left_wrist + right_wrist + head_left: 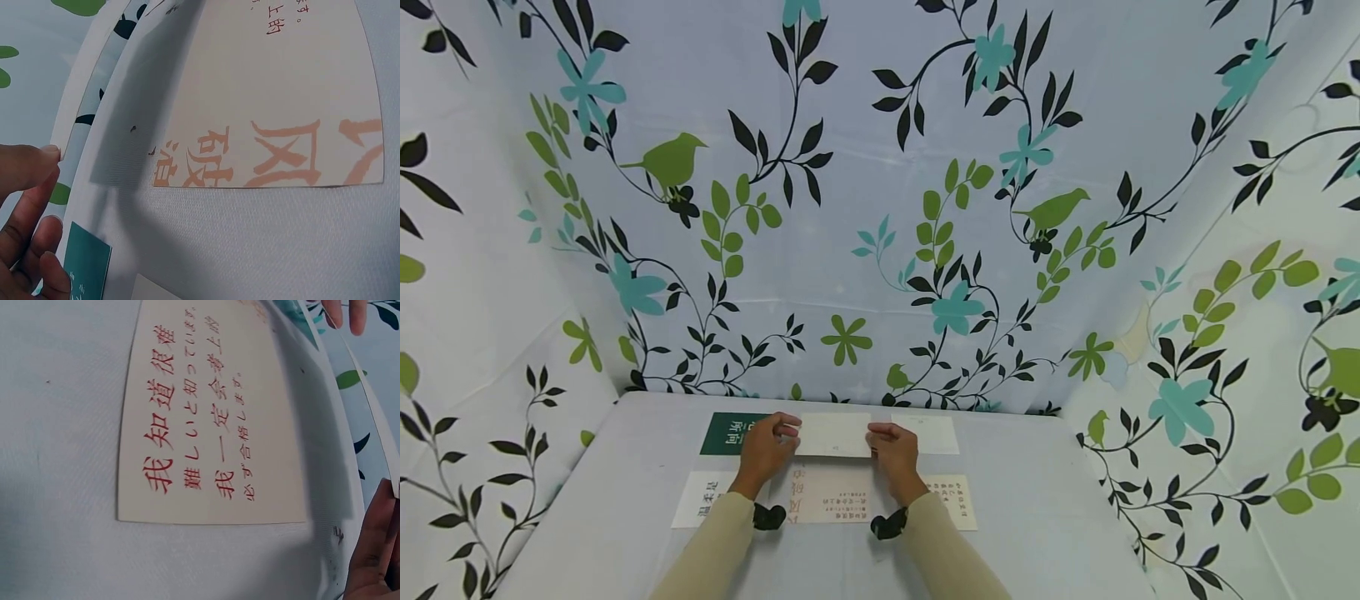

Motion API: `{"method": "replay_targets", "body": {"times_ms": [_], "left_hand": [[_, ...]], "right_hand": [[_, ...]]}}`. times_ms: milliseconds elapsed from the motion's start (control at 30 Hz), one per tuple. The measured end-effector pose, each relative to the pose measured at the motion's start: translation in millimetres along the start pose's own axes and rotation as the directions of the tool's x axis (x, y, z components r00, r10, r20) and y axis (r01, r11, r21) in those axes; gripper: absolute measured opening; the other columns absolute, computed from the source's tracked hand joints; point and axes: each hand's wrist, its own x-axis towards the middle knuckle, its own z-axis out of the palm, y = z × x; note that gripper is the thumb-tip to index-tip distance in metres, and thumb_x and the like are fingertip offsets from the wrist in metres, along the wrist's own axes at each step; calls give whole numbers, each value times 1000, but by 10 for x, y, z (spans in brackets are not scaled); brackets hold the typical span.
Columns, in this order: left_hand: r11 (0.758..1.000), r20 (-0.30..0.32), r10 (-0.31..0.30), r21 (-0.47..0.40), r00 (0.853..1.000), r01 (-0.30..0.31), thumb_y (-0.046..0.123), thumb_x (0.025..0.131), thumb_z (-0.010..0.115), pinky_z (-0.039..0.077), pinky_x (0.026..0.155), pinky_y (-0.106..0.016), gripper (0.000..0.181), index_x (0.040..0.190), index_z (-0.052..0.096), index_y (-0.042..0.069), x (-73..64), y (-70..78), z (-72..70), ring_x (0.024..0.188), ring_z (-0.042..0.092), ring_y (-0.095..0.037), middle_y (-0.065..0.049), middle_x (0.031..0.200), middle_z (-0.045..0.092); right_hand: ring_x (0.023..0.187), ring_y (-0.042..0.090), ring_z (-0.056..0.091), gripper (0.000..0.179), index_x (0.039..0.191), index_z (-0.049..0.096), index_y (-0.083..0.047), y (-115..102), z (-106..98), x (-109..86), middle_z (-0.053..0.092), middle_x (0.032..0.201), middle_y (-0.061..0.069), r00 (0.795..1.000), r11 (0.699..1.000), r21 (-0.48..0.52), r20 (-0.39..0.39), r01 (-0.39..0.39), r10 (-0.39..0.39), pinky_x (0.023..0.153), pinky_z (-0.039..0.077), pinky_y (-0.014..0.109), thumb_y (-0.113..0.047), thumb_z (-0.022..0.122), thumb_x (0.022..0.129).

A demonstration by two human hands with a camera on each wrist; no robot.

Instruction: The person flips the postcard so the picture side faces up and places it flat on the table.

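A blank-looking cream card is held up above the table by its two short ends. My left hand pinches its left end between thumb and fingers, and my right hand pinches its right end. In the left wrist view the card appears nearly edge-on, lifted off the cloth with a shadow below. Nearer to me lies a cream card with large orange characters and smaller red lines of writing, flat on the table between my forearms.
A dark green card lies beyond my left hand, a pale card beyond my right. In the nearer row, a white card with black characters and a cream printed card are partly covered by my arms. Patterned cloth surrounds the white table.
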Motion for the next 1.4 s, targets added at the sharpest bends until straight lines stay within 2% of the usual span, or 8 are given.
{"method": "replay_targets", "body": {"times_ms": [133, 367, 567, 867, 1133, 1400], "left_hand": [[1000, 18, -20, -13, 1000, 21, 7, 93, 78, 51, 94, -48, 25, 118, 76, 12, 5, 11, -19, 101, 65, -27, -7, 105, 78], [999, 13, -28, -26, 1000, 28, 7, 94, 76, 50, 88, -41, 22, 116, 77, 10, -21, 37, -43, 98, 64, -25, -10, 106, 78], [999, 6, -20, -28, 1000, 20, 7, 94, 75, 51, 92, -41, 21, 114, 79, 12, -20, 19, -57, 101, 66, -25, -8, 105, 79], [1000, -5, 8, -6, 1000, -8, 8, 94, 76, 48, 81, -34, 21, 113, 82, 15, 12, -19, -75, 92, 62, -22, -5, 104, 81], [1000, -4, 4, -10, 1000, -4, 8, 96, 75, 50, 89, -39, 21, 115, 82, 15, 18, 29, -84, 101, 64, -24, -7, 111, 81], [1000, -23, -2, -12, 1000, 1, 8, 96, 75, 49, 82, -34, 20, 113, 83, 16, 20, 62, -104, 97, 64, -23, -6, 111, 81]], "right_hand": [[84, 16, 70, 21, 115, 78, -6, -40, -34, -21, 80, 105, 10, 999, 998, 66, 37, -3, 0, 74, 57, 28, -6, 77, 95], [85, 14, 70, 18, 112, 80, -12, -18, -46, 42, 80, 104, 5, 998, 995, 94, 55, -35, 30, 76, 58, 29, -9, 78, 95], [88, 12, 72, 21, 115, 80, -9, -33, -60, 22, 81, 108, 7, 998, 995, 99, 62, -19, 13, 74, 58, 28, -10, 79, 95], [87, 12, 74, 24, 117, 80, -8, -19, -98, 47, 81, 108, 7, 996, 995, 101, 84, -1, -8, 73, 59, 27, -11, 81, 93], [92, 14, 74, 20, 116, 81, -13, -22, -167, 71, 81, 112, 5, 993, 997, 73, 121, -25, 16, 78, 61, 28, -12, 78, 96], [88, 11, 74, 20, 118, 81, -9, -6, -189, 62, 80, 116, 8, 991, 998, 60, 134, 9, -17, 76, 62, 28, -9, 74, 99]]}}
